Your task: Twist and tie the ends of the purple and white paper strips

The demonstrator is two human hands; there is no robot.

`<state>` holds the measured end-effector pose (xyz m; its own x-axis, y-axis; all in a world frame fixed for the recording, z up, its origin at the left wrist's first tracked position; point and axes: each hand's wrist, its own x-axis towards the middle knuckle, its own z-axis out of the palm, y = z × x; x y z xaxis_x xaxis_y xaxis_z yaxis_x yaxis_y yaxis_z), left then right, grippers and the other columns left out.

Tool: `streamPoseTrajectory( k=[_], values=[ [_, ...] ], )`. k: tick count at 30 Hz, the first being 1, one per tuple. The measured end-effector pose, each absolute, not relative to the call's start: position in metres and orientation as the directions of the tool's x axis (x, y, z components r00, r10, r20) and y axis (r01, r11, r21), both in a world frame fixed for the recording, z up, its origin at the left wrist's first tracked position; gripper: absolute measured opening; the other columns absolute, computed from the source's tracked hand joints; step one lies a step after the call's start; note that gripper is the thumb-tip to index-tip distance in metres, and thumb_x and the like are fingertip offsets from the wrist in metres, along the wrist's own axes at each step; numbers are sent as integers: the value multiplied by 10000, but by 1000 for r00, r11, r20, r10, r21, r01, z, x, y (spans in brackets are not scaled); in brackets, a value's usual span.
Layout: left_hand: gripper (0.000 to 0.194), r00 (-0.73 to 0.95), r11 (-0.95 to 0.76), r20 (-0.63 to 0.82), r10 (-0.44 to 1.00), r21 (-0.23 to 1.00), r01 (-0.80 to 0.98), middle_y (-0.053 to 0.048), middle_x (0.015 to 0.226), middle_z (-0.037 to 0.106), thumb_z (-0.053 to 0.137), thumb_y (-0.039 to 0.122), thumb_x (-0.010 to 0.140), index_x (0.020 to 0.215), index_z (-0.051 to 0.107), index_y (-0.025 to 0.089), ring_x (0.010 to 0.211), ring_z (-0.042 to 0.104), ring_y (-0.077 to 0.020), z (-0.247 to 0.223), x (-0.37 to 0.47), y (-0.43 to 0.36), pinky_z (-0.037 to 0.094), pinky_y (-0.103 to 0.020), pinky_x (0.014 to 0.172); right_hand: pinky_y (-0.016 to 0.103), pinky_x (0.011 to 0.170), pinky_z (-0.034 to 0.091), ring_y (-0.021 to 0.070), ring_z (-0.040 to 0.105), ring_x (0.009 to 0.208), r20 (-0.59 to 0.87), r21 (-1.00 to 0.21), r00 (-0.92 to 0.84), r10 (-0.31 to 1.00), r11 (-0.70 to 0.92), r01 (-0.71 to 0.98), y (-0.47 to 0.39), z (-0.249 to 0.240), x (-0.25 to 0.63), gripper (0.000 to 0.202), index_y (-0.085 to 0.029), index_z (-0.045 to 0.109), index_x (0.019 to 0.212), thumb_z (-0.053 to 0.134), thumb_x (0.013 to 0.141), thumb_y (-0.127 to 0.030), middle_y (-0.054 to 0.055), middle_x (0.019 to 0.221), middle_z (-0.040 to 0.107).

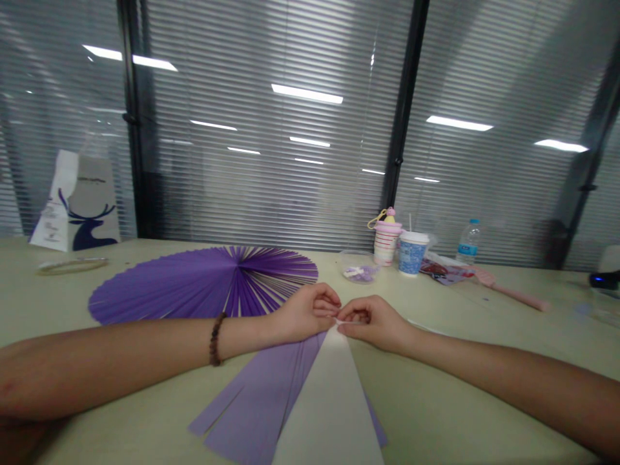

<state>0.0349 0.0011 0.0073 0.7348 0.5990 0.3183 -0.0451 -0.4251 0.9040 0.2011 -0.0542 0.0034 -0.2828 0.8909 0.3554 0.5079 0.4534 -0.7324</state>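
White paper wedge (330, 400), widening toward the near edge of the tabletop (460, 420), is pinched at its tip by left hand (305, 314) and right hand (375, 323), perhaps for steadiness

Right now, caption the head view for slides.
Left hand and right hand meet at a pale wedge over lilac strips, near a purple disc.

Deer-print bag (97, 200) at left; blue cup (413, 256), bottle (467, 245) right.

Looks like an office tbh: slatted blinds (223, 200) are hanging behind glass panels (232, 58) at 12 o'clock, ceiling-style strip lights (307, 94) are reflecting there, and a plain pale worktop (426, 413) is filling 6 o'clock.
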Motion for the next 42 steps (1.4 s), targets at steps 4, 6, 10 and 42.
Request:
streamPoseTrajectory(
  k=[4,6,10,42],
  values=[
    [280,716,-610,427,552,792,-2,-52,819,578,626,193,617,853,498,112,783,572,-140,7,34,1,455,-286,761,234,654,437,132,560,679,439,-679,-279,854,519,519,-57,8,200,140,-136,634,726,566,683,-251,39,724,634],
    [279,668,-720,519,534,692,38,-51,859,562,620,230,627,862,516,121,806,548,-141,7,33,2,444,-275,772,233,660,437,133,555,691,469,-668,-258,845,530,523,-58,10,199,115,-133,619,713,547,689,-219,40,721,624],
    [339,589,-749,556,586,649,132,-48,834,544,629,295,618,885,505,128,756,524,-138,6,34,4,450,-253,673,211,594,432,125,539,670,475,-693,-194,859,500,519,-60,13,199,89,-133,585,713,528,688,-197,33,696,591],
    [238,699,-536,360,618,843,40,14,582,506,634,280,625,725,536,88,538,469,-60,14,35,-3,385,-169,532,164,402,303,56,418,438,381,-801,-189,905,425,421,-56,9,200,106,-126,538,706,560,684,-227,-34,520,478]
  ],
)
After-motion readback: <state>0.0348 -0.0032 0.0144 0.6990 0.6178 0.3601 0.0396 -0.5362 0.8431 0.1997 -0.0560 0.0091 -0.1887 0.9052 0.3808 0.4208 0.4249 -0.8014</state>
